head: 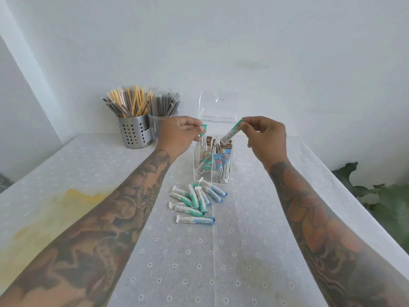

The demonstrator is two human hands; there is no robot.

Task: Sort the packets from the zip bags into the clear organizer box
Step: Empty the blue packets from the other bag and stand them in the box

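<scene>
The clear organizer box [202, 171] stands mid-table with its lid [218, 107] flipped up behind. Its compartments hold brown packets at the back, green ones front left and blue ones front right. My left hand [177, 136] pinches a green-tipped packet [203, 130] just above the box's left side. My right hand [265, 138] holds another green-and-white packet [231, 134] by its top end, slanting down over the box's back right. A loose pile of several green and blue packets [195, 200] lies on the cloth in front of the box. No zip bags are visible.
Two metal cups of wrapped straws [135, 131] [160, 122] stand at the back left by the wall. A white flowered tablecloth [221, 251] covers the table, with a yellow stain [55, 209] at left. Green plant leaves [389, 200] lie beyond the right edge.
</scene>
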